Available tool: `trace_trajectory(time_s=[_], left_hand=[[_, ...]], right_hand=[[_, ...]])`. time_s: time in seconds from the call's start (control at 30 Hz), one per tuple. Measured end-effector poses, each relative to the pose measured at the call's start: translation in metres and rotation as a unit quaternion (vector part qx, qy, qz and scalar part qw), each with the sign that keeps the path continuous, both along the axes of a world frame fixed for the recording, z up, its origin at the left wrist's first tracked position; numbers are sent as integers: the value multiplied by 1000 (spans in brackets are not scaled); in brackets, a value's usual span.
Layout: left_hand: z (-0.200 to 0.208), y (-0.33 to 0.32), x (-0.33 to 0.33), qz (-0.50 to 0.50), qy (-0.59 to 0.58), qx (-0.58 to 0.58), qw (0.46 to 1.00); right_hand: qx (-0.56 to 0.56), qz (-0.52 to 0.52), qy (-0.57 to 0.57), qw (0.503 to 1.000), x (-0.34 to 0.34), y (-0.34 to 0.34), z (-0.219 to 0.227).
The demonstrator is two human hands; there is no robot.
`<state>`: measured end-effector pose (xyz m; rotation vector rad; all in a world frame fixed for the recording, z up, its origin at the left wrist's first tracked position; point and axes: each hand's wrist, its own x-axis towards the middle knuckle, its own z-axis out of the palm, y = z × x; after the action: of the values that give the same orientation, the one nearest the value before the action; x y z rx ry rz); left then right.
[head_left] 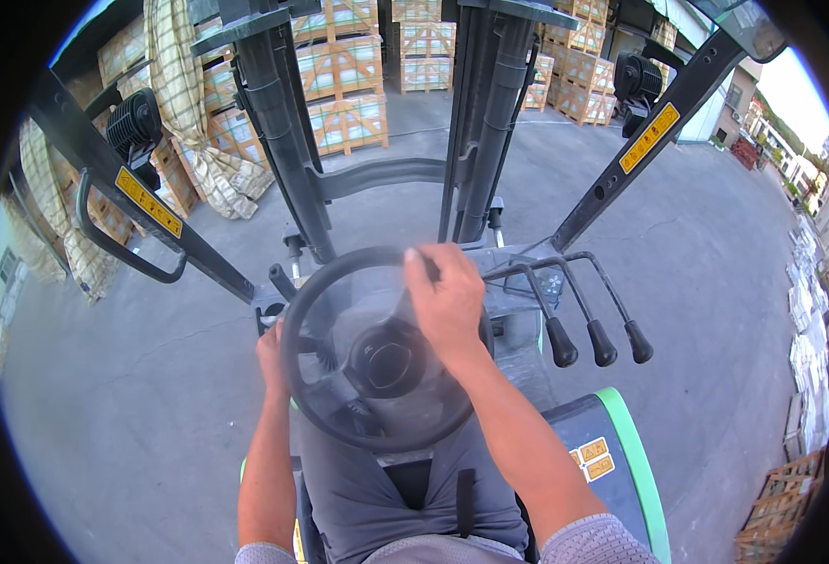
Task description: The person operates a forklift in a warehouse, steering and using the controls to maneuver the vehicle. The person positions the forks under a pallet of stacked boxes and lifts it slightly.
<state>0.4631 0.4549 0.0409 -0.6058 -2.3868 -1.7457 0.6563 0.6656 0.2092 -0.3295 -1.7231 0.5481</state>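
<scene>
Stacks of light-brown, slatted wooden crates (347, 70) fill the top of the frame, and a cream, dark-checked fabric curtain (174, 85) hangs in folds to the ground at upper left. At upper right lies 1 low reddish pile (745, 155), while flat whitish pieces (806, 329) line the right edge above brown slatted wooden pallets (779, 508) at lower right.

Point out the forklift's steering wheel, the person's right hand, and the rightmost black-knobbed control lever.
Steering wheel (388, 361): head view, on its central hub.
Right hand (448, 299): head view, on the back of the hand.
Rightmost black-knobbed control lever (638, 342): head view, on its knob.
</scene>
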Motion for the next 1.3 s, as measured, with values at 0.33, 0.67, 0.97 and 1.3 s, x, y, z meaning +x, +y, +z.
trace_trajectory(time_s=[0.33,0.67,0.97,1.3], left_hand=[[-1,4,6,8,-41,-4,999],[3,23,21,26,-6,-46,999],[25,30,40,7,-36,-3,999],[23,36,40,13,-37,55,998]], right_hand=[[-95,-9,-92,991,113,-16,-68],[11,171,-103,980,109,-119,-110],[92,223,-114,964,22,-136,-72],[62,289,-81,952,20,-98,-41]])
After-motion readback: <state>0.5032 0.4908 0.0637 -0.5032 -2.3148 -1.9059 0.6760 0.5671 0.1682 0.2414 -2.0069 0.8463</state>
